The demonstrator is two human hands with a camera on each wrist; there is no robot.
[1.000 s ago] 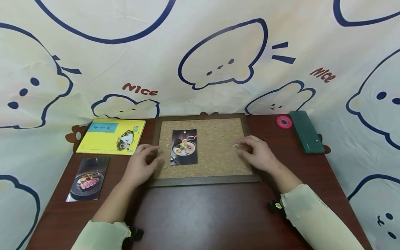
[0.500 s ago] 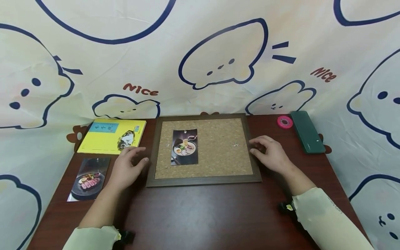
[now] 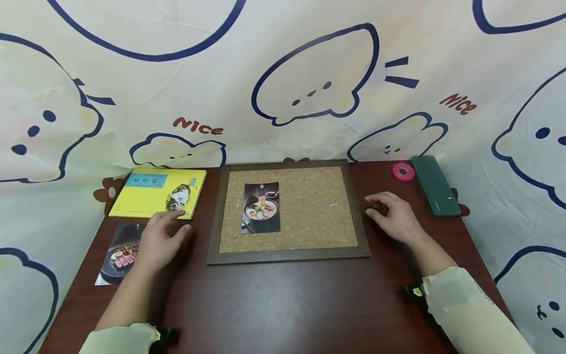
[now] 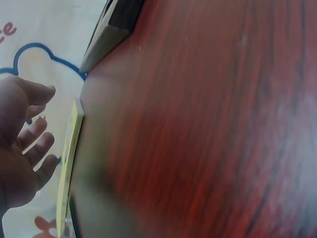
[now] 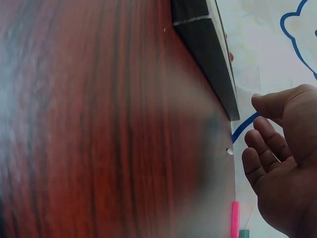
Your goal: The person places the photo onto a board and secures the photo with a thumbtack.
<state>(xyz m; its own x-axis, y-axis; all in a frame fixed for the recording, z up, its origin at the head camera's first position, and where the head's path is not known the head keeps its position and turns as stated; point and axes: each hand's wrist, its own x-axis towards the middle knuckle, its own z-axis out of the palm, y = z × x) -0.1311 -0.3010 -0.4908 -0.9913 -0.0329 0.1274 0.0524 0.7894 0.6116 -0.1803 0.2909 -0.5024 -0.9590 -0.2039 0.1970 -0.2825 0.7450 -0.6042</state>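
Note:
In the head view my left hand (image 3: 161, 243) hovers by the near edge of a yellow book (image 3: 150, 191) and partly covers a photo of sliced meat on a dark plate (image 3: 121, 255). Loosely bent, its fingers hold nothing. To the right of the cork board (image 3: 316, 216) is my right hand (image 3: 393, 219), relaxed and holding nothing, apart from the board's brown frame. A ramen photo (image 3: 261, 209) hangs on the cork's left half, with a small pin at its top edge. The right wrist view shows a tiny pin (image 5: 229, 152) near my right hand's fingers.
A pink ring-shaped roll (image 3: 403, 172) and a dark green phone-like slab (image 3: 435, 187) lie at the back right of the dark red wooden table (image 3: 283, 305). Behind stands a cartoon-printed cloth (image 3: 283, 73). Small pale bits (image 3: 333, 204) sit on the cork's right side.
Both hands have drawn away from the board's sides, the left one leftward toward the book and meat photo, the right one rightward. The board and ramen photo stay in place.

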